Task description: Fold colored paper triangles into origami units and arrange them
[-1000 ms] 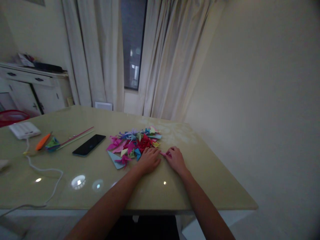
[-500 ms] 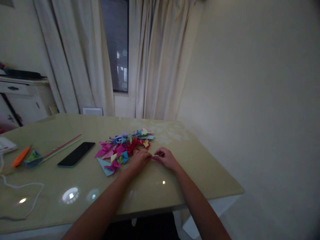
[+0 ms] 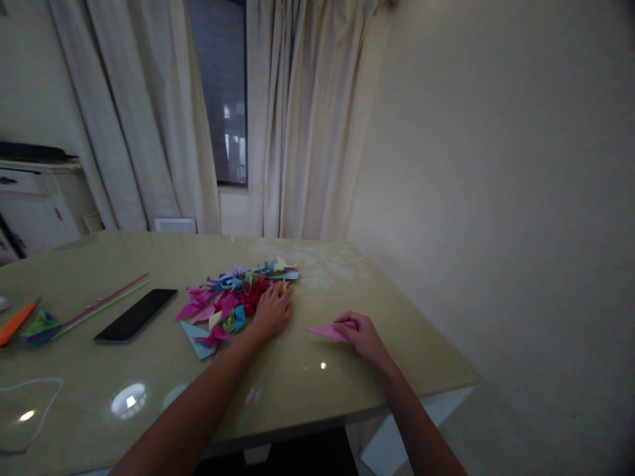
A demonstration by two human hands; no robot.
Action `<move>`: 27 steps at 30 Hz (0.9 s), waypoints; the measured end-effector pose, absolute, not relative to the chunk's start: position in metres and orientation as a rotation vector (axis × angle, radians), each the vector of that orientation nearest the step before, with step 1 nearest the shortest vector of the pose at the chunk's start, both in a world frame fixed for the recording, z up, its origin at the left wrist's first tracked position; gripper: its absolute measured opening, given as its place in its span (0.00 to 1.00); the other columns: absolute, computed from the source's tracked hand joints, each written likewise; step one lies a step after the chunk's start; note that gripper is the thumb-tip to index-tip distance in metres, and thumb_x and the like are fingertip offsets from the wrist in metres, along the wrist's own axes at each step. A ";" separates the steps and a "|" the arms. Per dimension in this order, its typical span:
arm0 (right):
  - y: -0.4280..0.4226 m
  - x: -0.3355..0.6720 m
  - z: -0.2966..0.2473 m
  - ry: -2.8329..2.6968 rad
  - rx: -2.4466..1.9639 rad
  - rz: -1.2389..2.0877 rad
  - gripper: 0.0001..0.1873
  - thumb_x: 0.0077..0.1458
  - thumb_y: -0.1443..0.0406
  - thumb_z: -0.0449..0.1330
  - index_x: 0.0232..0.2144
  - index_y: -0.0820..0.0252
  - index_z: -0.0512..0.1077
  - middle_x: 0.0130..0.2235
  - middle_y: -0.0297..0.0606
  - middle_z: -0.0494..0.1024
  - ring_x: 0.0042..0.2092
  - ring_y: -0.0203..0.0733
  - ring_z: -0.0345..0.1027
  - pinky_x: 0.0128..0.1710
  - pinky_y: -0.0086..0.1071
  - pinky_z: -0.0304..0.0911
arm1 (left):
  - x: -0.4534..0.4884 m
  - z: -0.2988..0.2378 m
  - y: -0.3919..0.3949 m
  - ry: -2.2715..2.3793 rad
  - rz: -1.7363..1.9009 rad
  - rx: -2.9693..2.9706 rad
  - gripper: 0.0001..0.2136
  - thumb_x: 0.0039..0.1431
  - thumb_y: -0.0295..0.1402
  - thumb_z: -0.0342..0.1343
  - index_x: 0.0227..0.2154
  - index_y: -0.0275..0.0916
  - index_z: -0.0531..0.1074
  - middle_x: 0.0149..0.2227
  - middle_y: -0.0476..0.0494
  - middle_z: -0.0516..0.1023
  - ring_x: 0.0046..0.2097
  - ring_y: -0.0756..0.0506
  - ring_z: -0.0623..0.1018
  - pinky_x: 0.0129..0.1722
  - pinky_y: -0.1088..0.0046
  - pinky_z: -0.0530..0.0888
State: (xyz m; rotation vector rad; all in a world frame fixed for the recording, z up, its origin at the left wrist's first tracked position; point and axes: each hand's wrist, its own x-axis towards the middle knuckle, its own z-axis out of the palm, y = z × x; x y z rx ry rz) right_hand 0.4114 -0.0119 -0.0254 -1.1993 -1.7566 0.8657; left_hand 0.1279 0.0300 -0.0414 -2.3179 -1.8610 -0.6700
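Note:
A heap of small folded paper pieces (image 3: 233, 297) in pink, red, blue, purple and yellow lies in the middle of the table (image 3: 149, 370). My left hand (image 3: 272, 311) rests on the heap's right edge, fingers bent onto the red pieces. Whether it grips one is hidden. My right hand (image 3: 361, 334) is further right and nearer me, fingers closed on a pink folded paper (image 3: 325, 330) whose pointed end sticks out to the left on the tabletop.
A black phone (image 3: 135, 315) lies left of the heap, beside two thin sticks (image 3: 106, 303). An orange tool (image 3: 17, 322), more folded paper (image 3: 37, 327) and a white cable (image 3: 30, 396) are at far left. Curtains (image 3: 297, 119) and a wall (image 3: 496, 198) close the back and right.
My right hand has drawn the pink paper away from the heap, toward me and to the right. My left hand moved up onto the heap. The view has turned to the right.

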 end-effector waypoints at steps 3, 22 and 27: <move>-0.027 0.404 -0.034 -1.818 -1.187 0.872 0.08 0.54 0.58 0.67 0.31 0.55 0.81 0.35 0.40 0.84 0.40 0.49 0.78 0.45 0.41 0.71 | 0.128 -0.038 0.033 -1.870 -0.622 -2.364 0.17 0.70 0.34 0.48 0.56 0.40 0.75 0.58 0.32 0.76 0.58 0.36 0.75 0.58 0.56 0.71; -0.028 0.403 -0.035 -1.832 -1.204 0.653 0.03 0.53 0.65 0.68 0.29 0.58 0.81 0.35 0.38 0.78 0.38 0.42 0.74 0.40 0.33 0.68 | 0.126 -0.026 0.010 -1.828 -0.592 -2.281 0.12 0.66 0.43 0.58 0.39 0.43 0.83 0.60 0.36 0.75 0.61 0.33 0.71 0.58 0.53 0.67; -0.028 0.403 -0.034 -1.809 -1.299 0.574 0.01 0.52 0.68 0.68 0.28 0.58 0.81 0.36 0.38 0.77 0.37 0.41 0.73 0.40 0.33 0.69 | 0.132 -0.023 0.011 -1.695 -0.613 -2.424 0.07 0.65 0.36 0.60 0.35 0.45 0.84 0.50 0.40 0.82 0.59 0.35 0.73 0.61 0.53 0.63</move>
